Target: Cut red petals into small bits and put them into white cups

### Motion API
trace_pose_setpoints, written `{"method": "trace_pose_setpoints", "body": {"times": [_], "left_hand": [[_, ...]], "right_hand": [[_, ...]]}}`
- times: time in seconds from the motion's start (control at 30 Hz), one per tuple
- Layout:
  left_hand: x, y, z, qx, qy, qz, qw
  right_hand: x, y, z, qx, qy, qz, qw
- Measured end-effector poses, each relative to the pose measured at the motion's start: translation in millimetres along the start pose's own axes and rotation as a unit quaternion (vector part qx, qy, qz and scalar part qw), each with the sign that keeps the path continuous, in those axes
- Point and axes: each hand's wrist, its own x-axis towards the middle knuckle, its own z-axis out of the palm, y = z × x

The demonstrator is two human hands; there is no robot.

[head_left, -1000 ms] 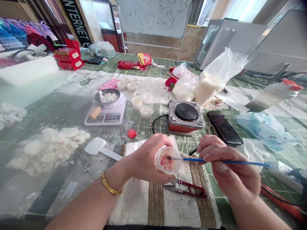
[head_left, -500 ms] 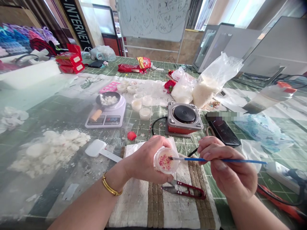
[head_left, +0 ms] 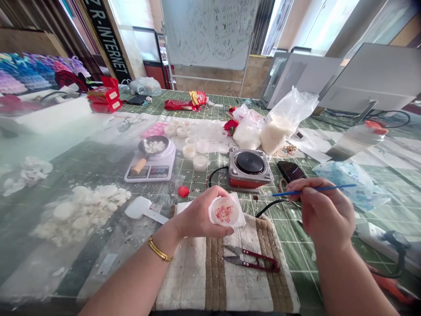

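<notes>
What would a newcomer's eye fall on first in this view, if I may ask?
Probably the small cup of pink and red flecks, held by the left hand above the striped towel. Next might come the blue brush in the right hand, its tip clear of the cup, and the bright red rose beside the plastic bags behind the hot plate.

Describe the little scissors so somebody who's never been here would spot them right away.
Find the striped towel at the near edge of the green mat. The little scissors lie on it, just nearer the wearer than the left hand with its cup. Their slim dark red handles and metal blades set them apart from the white spatula.
</notes>
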Motion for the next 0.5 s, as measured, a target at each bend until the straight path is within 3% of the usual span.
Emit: {"method": "trace_pose_setpoints", "body": {"times": [0.07,0.1,0.17,0.23,0.27,0.33,0.4,0.5], "left_hand": [[2.6,-1.5,0.6,0.045,0.047,0.027,0.998],[4.0,-1.8,0.6,0.069,0.072,0.038,0.994],[6.5,-1.5,-0.2,0.112,0.127,0.050,0.984],[8.5,0.2,-2.0,0.138,0.168,0.042,0.975],[9.4,1.4,-3.2,0.145,0.182,0.033,0.972],[10.7,3.7,-5.5,0.150,0.208,0.008,0.966],[11.6,5.3,-7.9,0.155,0.236,-0.024,0.959],[12.5,6.5,-13.5,0.167,0.269,-0.069,0.946]], "right_hand": [[2.5,-10.4,-12.8,-0.162,-0.041,0.051,0.985],[2.7,-16.2,-19.5,-0.260,-0.082,0.074,0.959],[1.5,-25.4,-32.7,-0.446,-0.164,0.103,0.874],[-1.3,-28.2,-43.7,-0.585,-0.205,0.090,0.779],[-3.2,-26.7,-47.8,-0.636,-0.224,0.083,0.734],[-8.2,-18.8,-52.5,-0.686,-0.267,0.070,0.674],[-15.0,-7.2,-52.5,-0.698,-0.305,0.052,0.646],[-25.6,10.0,-46.9,-0.685,-0.343,0.046,0.641]]}}
